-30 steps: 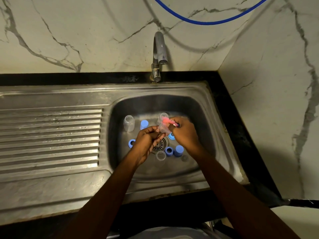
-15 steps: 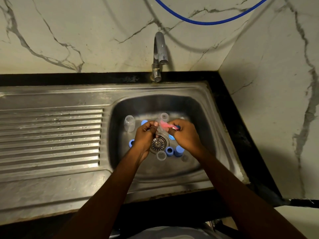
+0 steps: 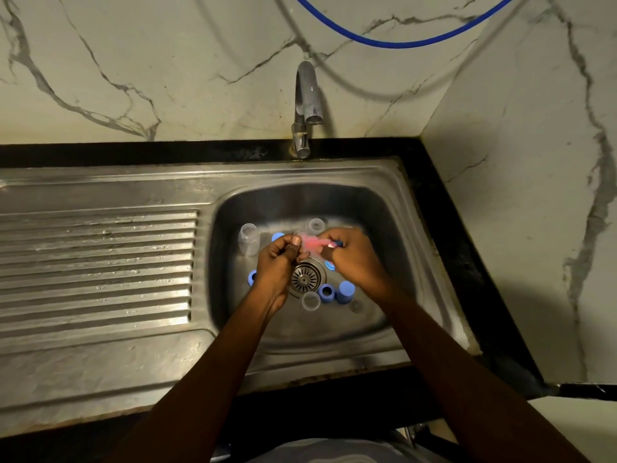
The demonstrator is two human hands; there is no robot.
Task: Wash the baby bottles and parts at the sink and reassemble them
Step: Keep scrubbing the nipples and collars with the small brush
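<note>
Centre frame: left hand pinches a clear part (light, likely slippery; hold its rim), right hand grips a pink brush.

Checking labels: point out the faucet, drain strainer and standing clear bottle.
faucet point(image 3: 304, 91): head view, curved spout.
drain strainer point(image 3: 303, 279): head view, its centre.
clear bottle point(image 3: 248, 242): head view, side wall.

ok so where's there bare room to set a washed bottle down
Free: the ribbed drainboard left of the basin and the flat steel strip in front of it. Inside, the near floor is bare. Crowded around the drain strainer: blue rings, clear bottles, left hand holding a clear part, right hand a pink brush.
</note>
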